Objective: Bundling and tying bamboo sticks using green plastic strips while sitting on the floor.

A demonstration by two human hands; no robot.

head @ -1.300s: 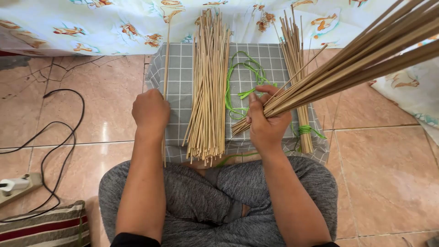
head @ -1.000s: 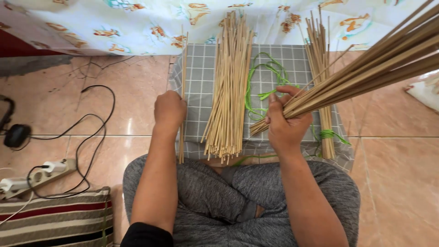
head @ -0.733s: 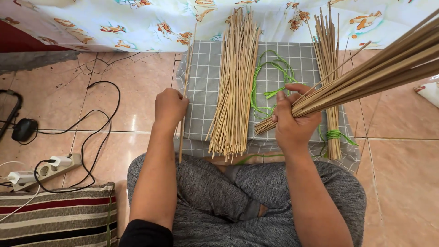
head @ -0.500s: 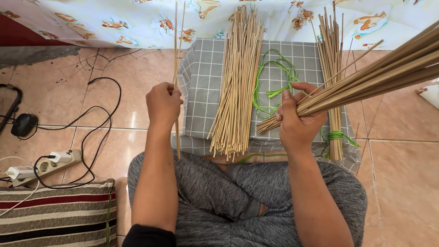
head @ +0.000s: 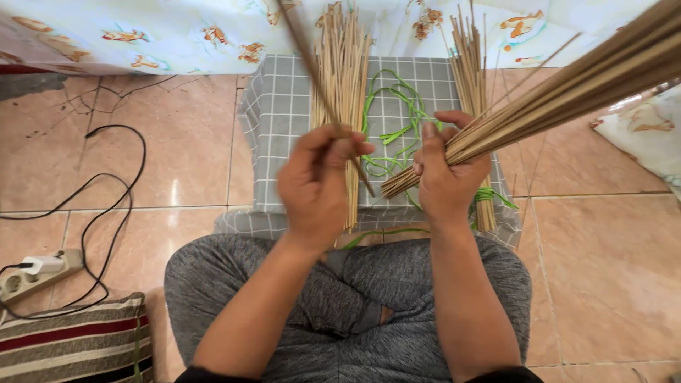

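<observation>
Far left on the tiled floor I see a power strip with a black cable looping away from it, and a striped cushion in the bottom corner. Next comes a grey checked cloth spread on the floor in front of my crossed legs.

My left hand is raised over the cloth, its grip closed on a thin stick that slants up and to the left from the fingers, its lower tip poking out towards the right hand. Behind that hand a loose pile of pale sticks lies lengthwise on the cloth. Just right of the pile, green string sits in loops on the cloth.

My right hand is close beside the left, its grip closed around a thick bundle of sticks near their cut ends; the bundle fans upward and out to the right edge of view. Behind it a second pile lies on the cloth, tied near its near end with green string. A patterned sheet hangs along the top.
</observation>
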